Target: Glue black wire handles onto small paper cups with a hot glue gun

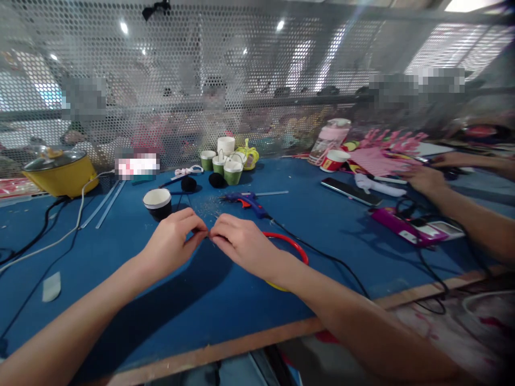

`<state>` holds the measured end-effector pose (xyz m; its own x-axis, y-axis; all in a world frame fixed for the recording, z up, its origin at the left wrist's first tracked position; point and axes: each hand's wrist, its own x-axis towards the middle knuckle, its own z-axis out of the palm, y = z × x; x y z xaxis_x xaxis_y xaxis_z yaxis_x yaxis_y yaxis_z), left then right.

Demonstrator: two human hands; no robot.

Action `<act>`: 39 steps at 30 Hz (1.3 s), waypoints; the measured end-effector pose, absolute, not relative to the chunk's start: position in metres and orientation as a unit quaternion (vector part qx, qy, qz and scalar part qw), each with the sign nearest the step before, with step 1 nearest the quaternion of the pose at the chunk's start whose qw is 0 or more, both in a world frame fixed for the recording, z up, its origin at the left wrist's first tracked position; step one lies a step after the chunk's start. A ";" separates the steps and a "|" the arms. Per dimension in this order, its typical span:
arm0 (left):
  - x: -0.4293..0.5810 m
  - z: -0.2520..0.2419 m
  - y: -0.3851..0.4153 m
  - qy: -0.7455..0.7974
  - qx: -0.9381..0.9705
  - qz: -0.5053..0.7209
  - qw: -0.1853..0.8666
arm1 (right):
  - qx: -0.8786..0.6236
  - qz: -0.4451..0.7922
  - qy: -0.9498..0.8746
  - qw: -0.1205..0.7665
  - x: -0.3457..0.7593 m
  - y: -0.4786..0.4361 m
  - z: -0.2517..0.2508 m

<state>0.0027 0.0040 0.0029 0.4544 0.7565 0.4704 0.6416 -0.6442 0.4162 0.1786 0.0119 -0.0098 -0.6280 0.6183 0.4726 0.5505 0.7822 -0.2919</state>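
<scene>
My left hand (174, 239) and my right hand (241, 240) meet above the middle of the blue table (193, 316), fingertips pinched together. Whatever sits between the fingertips is too small to make out. Under my right wrist lies a ring (292, 244), red on its far side and yellow on its near side. Just beyond my hands rests a blue glue gun (250, 202) with a clear glue stick in its back. A black cup with a white inside (157, 202) stands beyond my left hand. Two black fuzzy balls (218, 180) lie farther back.
Small green-and-white cups (232, 171) stand near the perforated metal screen (169, 69). At the left are a yellow electric pot (60, 174) and cables. A phone (350, 191), a purple box (408, 225) and pink strips (376, 160) lie right, by a co-worker's hands (426, 180).
</scene>
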 end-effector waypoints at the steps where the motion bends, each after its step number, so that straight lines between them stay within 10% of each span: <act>1: 0.000 0.004 0.007 0.414 0.841 0.319 0.138 | -0.310 0.075 -0.904 0.284 0.179 0.012 -0.009; 9: -0.006 -0.011 0.019 0.432 0.684 0.366 0.461 | -0.355 0.269 -0.811 0.380 0.177 0.012 -0.003; 20: 0.010 -0.005 -0.003 0.407 0.831 0.369 0.091 | -0.350 0.068 -0.874 0.331 0.178 0.015 -0.010; 32: -0.005 -0.012 0.019 0.439 0.716 0.352 0.414 | -0.328 0.197 -0.853 0.356 0.181 0.013 -0.001; 39: 0.018 -0.021 -0.002 0.453 0.759 0.396 0.248 | -0.383 0.128 -0.827 0.390 0.179 0.020 -0.012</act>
<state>0.0179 -0.0022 -0.0214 0.2764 0.8842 0.3766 0.4915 -0.4668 0.7352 0.1791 0.0196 -0.0119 -0.4019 0.7340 0.5474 0.5339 0.6735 -0.5111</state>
